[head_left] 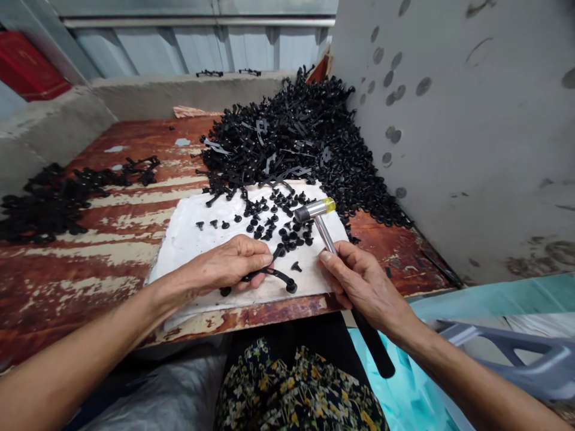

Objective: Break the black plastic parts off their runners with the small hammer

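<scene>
My left hand [231, 263] is closed on a black plastic strip part [274, 275] with round ends, pressing it onto a white pad [188, 239]. My right hand [363, 281] grips the shaft of a small hammer [314, 209] with a metal head and a yellow tip, held just above the pad to the right of the part. Several small black plastic studs [274, 224] lie scattered on the pad beyond my hands.
A big heap of black plastic parts [305, 137] fills the back right corner against a grey wall [449, 120]. A smaller pile [54, 200] lies at the left on the worn red wooden bench [90, 269]. A grey plastic chair [516, 353] stands at the right.
</scene>
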Available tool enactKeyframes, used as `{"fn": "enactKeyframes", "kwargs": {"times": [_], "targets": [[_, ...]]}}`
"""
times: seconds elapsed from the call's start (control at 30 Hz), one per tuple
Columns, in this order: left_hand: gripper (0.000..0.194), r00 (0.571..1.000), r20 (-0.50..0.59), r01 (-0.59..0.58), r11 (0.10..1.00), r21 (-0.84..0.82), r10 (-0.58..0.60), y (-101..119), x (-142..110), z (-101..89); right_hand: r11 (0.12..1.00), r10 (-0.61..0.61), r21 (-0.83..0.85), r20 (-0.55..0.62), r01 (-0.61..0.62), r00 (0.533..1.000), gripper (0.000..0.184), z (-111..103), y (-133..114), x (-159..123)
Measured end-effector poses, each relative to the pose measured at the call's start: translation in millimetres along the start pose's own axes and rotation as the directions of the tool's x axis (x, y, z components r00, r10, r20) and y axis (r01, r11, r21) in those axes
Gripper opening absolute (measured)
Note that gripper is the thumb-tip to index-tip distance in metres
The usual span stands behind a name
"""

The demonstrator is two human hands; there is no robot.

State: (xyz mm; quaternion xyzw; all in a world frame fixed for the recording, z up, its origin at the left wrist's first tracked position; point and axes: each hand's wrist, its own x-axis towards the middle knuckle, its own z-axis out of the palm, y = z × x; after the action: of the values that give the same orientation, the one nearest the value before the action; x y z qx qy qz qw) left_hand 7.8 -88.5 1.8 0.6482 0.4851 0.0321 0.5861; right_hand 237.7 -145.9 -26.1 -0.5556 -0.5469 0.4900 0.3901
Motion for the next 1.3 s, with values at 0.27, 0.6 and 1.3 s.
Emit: {"fn": "enactKeyframes", "kwargs": {"times": [0.27,0.6,1.3], "targets": [[0.037,1.000,-0.007,-0.018,0.998,0.053,0.019,-2,1,1.2,0.998,0.044,0.049,0.026,-0.045,0.999,0.032,1,1,-1],[0.038,1.000,-0.008,0.023,0.994,0.108,-0.023,10,2,-1.5,0.995,-0.023,-0.095,0.023,0.025,0.999,0.035,0,-4,-4],[0.034,0.998,-0.038,0.065,0.975,0.211,-0.058,17,2,-5.2,0.573,-0.685,-0.560,0.072,0.598,0.725,0.063,-5,-9,-24]]}}
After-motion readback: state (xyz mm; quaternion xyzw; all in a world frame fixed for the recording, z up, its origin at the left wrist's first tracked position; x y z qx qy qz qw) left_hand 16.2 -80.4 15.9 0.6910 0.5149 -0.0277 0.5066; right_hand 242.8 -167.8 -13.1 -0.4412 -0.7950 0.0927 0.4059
